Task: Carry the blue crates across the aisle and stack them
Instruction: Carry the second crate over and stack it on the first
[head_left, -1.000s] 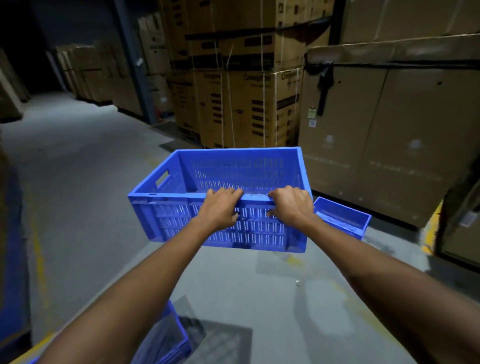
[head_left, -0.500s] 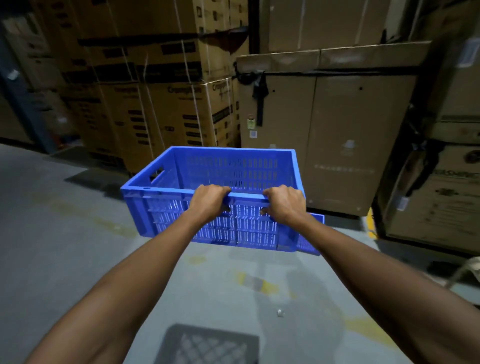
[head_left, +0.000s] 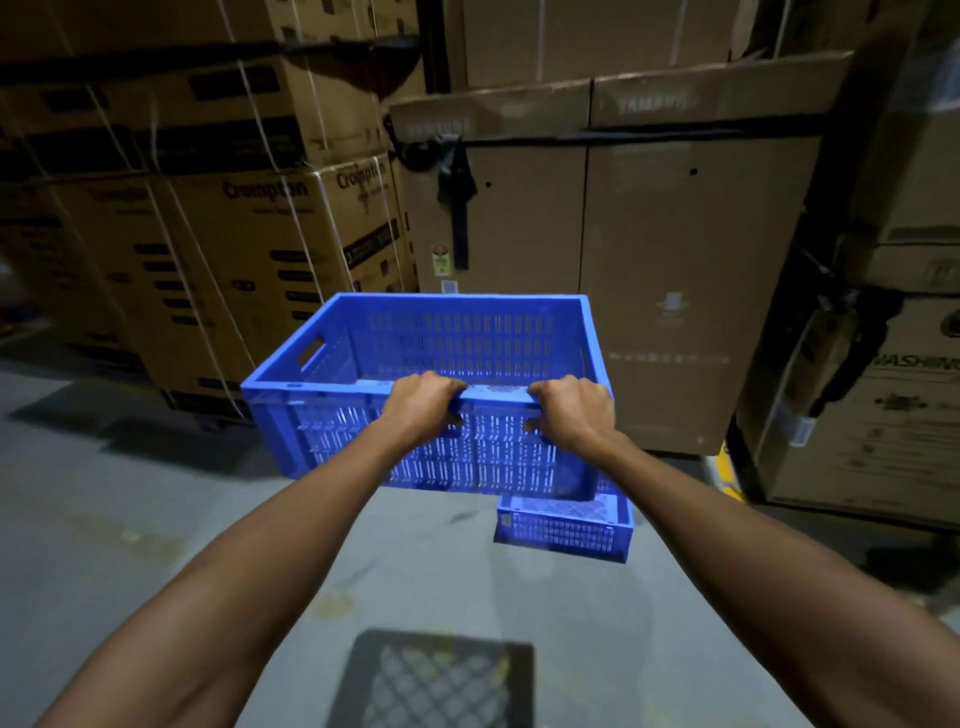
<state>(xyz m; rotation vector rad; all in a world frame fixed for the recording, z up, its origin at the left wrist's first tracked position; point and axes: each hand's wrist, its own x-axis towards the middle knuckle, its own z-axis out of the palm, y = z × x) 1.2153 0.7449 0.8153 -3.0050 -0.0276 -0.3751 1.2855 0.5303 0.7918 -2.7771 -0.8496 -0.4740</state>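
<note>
Your left hand (head_left: 423, 410) and right hand (head_left: 574, 413) both curl tightly over the near rim of an empty blue slotted crate (head_left: 363, 415), holding it up off the grey concrete floor (head_left: 130, 519) in front of you. Below and just beyond your right hand, a second blue crate (head_left: 563, 530) sits on the floor. Stacked cardboard cartons (head_left: 675, 260) rise past both hands.

Slotted blue plastic crate (head_left: 395, 452) – matt brown cardboard cartons (head_left: 649, 291), rough grey concrete floor (head_left: 130, 519).

"Crompton" is printed on the strapped carton (head_left: 244, 260).
</note>
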